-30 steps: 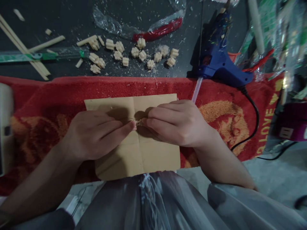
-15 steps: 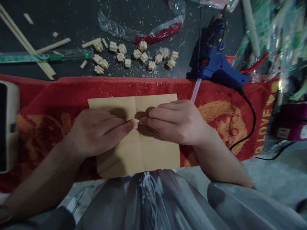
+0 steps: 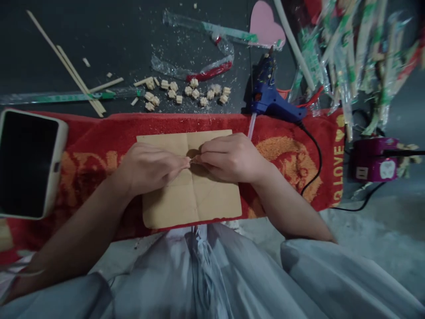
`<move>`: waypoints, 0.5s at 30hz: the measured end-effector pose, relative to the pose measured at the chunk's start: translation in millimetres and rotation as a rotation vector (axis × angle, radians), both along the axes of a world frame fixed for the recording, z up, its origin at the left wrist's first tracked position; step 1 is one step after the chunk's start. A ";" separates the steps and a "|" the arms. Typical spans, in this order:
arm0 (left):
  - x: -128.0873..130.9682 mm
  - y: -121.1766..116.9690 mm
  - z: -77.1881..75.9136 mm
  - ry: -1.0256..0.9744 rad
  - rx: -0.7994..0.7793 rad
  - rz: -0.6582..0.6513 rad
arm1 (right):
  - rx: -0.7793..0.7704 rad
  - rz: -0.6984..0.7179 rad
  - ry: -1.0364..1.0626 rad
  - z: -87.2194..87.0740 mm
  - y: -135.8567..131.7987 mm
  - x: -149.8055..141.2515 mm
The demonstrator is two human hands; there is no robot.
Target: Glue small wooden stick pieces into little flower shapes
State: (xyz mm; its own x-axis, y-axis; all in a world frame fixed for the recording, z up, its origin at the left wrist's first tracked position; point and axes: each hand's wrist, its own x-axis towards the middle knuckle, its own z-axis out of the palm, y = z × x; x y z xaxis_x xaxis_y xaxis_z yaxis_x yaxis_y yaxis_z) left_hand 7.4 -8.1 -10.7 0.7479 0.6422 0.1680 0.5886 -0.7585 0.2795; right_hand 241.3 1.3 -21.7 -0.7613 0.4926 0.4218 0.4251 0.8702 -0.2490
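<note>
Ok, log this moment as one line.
left hand: pinching small item, mostly hidden | right hand: pinching same item | under hands: creased brown sheet on red towel | beyond: blue glue gun, pale stick clusters

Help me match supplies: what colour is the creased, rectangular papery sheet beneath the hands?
The sheet is tan, clearest in the head view.

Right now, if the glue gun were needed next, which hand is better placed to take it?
The right hand, probably: it's nearer the blue glue gun, while the left hand must reach across. Both hands seem to pinch a tiny piece, so the right may first need to let go.
</note>
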 end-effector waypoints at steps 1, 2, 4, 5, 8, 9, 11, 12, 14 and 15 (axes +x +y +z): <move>-0.3 -0.2 -0.7 0.004 -0.006 0.015 | -0.002 -0.001 0.006 -0.6 0.1 -0.3; -0.6 -0.2 -1.5 0.011 -0.018 0.029 | -0.004 -0.008 0.005 -1.1 0.1 -0.6; -1.3 0.2 -3.2 0.020 -0.046 0.047 | -0.009 -0.021 -0.005 -1.8 -0.1 -1.1; -1.5 0.7 -4.0 0.024 -0.069 0.050 | -0.013 -0.026 -0.010 -2.1 -0.3 -1.3; -1.7 2.1 -4.9 0.022 -0.124 0.053 | -0.028 -0.032 -0.021 -2.2 -0.7 -1.6; -1.7 2.5 -4.6 0.021 -0.134 0.053 | -0.031 -0.036 -0.025 -1.9 -0.7 -1.5; -1.4 2.9 -3.2 0.018 -0.150 0.055 | -0.035 -0.044 -0.031 -0.8 -0.4 -1.4; -1.3 3.0 -2.3 0.019 -0.164 0.058 | -0.041 -0.046 -0.033 0.1 -0.2 -1.3; -1.2 3.0 -0.8 0.024 -0.198 0.071 | -0.073 -0.044 -0.042 2.0 0.2 -1.3; -1.2 3.0 -0.3 0.023 -0.210 0.079 | -0.098 -0.043 -0.049 3.0 0.4 -1.3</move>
